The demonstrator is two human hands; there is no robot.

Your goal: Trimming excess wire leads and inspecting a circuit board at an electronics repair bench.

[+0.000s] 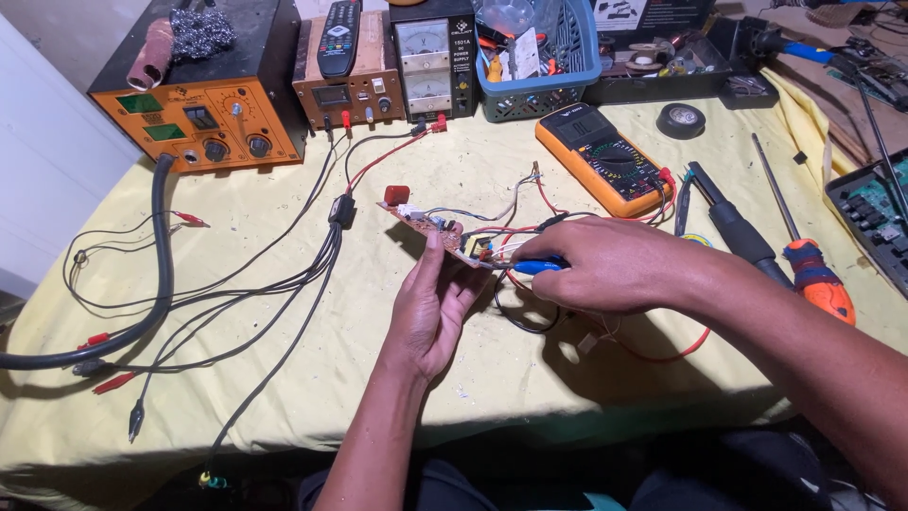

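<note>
A small circuit board (437,230) is held just above the yellow table cover (454,378) near the middle of the frame, its long axis running from upper left to lower right, with a red component (395,195) at the upper-left end. The board is supported from below by the left hand (430,308), whose fingers are curled up against its lower-right part; the hand is closed loosely on the board rather than clenched. From the right of the frame a blue-handled tool (539,267) is grasped in the right hand (605,267), with its tip pointed leftward at the lower-right end of the board, so the tool is met by the board's near end first. Red and black wires (530,203) are trailed from that same end toward the orange multimeter (601,156) in the upper right.
</note>
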